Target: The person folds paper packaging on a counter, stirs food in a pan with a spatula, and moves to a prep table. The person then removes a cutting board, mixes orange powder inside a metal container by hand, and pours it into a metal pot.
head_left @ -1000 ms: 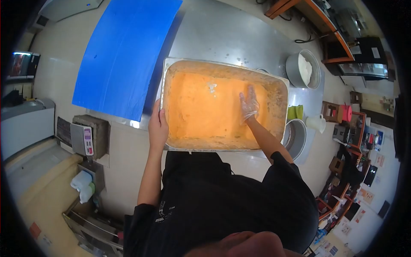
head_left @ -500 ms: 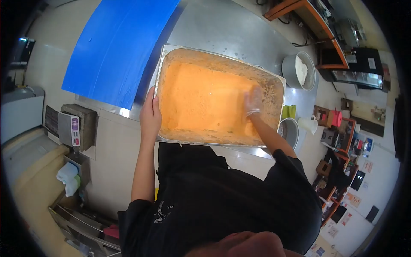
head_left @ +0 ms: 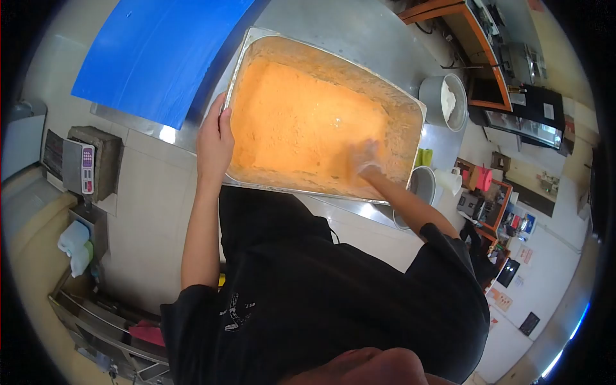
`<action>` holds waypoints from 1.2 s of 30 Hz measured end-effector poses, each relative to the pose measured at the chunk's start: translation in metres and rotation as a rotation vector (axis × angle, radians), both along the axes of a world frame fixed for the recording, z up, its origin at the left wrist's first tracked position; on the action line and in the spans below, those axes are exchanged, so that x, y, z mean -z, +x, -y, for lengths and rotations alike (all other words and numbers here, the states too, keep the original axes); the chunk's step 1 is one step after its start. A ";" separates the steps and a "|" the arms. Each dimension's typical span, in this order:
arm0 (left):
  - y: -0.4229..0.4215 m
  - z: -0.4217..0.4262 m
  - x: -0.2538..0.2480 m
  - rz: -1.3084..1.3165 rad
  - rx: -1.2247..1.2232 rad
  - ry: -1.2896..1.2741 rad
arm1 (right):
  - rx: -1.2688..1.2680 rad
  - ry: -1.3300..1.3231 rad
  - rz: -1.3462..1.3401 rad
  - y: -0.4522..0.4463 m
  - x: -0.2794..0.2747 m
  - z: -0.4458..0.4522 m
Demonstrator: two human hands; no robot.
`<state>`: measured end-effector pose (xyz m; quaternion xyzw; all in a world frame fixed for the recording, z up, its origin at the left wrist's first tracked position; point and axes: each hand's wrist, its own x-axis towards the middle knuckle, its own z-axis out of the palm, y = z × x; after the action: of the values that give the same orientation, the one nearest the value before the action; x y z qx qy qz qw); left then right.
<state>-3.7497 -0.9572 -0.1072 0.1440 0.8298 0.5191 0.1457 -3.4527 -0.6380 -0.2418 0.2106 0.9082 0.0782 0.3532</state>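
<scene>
A deep rectangular metal pan (head_left: 401, 99) holds a layer of orange, crumb-like or powdery material (head_left: 295, 119). My left hand (head_left: 215, 141) is closed around the pan's left rim, thumb along the edge. Inside the pan, toward its lower right, my right hand (head_left: 366, 159) wears a clear plastic glove and rests on the orange material. Its fingers look stretched out, though motion blurs them. Thin residue coats the pan's right inner wall.
The pan stands on a steel table (head_left: 321, 25), beside a blue board (head_left: 160, 51). To the right are a round metal pot (head_left: 443, 102) with white powder, another round pan (head_left: 425, 186), a green item (head_left: 424, 157) and a white jug (head_left: 448, 181). A scale (head_left: 86, 168) stands at left.
My right hand has swept from the pan's right side leftward and down toward me across the orange material. My left hand keeps its hold on the rim. The whole view has shifted slightly.
</scene>
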 end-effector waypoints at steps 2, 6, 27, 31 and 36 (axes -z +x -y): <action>0.003 0.000 0.001 0.007 -0.006 0.002 | -0.304 -0.075 0.107 -0.014 -0.026 0.040; 0.001 0.001 0.005 0.006 -0.024 0.037 | 0.074 -0.717 -0.588 -0.023 -0.046 0.042; 0.011 0.006 0.017 -0.063 -0.062 -0.003 | -0.216 -0.170 -0.803 -0.110 -0.005 0.032; 0.007 0.007 0.008 0.026 -0.038 -0.011 | -0.229 -0.677 -0.955 -0.178 -0.017 0.114; 0.006 0.009 0.001 0.099 -0.004 -0.044 | -0.184 -0.853 -0.942 -0.188 -0.033 0.081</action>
<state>-3.7438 -0.9660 -0.1082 0.1131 0.8331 0.5075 0.1887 -3.6406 -0.7194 -0.2091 -0.0154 0.9317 -0.3608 -0.0391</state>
